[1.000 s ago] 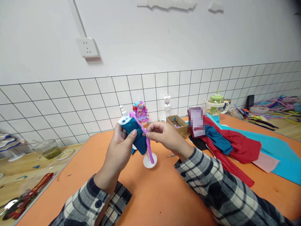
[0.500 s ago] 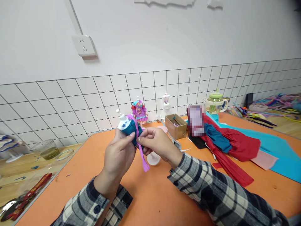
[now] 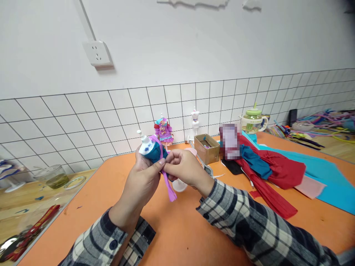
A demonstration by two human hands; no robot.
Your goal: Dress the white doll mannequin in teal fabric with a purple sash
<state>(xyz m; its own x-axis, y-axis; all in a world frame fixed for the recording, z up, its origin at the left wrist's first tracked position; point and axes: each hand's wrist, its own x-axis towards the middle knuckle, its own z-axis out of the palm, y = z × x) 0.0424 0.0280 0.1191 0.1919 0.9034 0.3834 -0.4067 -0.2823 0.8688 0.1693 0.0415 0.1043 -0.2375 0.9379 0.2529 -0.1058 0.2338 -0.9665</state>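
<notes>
A small white dress form (image 3: 146,142) with dark blue marks lies tilted in my left hand (image 3: 145,179), whose fingers wrap round it from behind. Teal fabric (image 3: 154,152) covers its body. Over its shoulder and down the front runs a purple strip (image 3: 168,186), the tail hanging loose below my hands. My right hand (image 3: 187,168) pinches the strip at the waist, and my left thumb presses close beside those fingertips. The form's white round base (image 3: 179,185) shows partly under my right hand.
Behind stand a dress form in a purple ruffled dress (image 3: 163,132) and a bare white one (image 3: 195,120). A cardboard box (image 3: 207,148), a phone with a blurred screen (image 3: 230,141), red fabric (image 3: 287,168), light blue fabric (image 3: 332,177) and a lidded jug (image 3: 253,121) are to the right. A glass bowl (image 3: 57,177) stands left.
My left thumb has moved right, up against the right fingertips on the purple strip. The dress form stays almost in place; the view has shifted slightly.
</notes>
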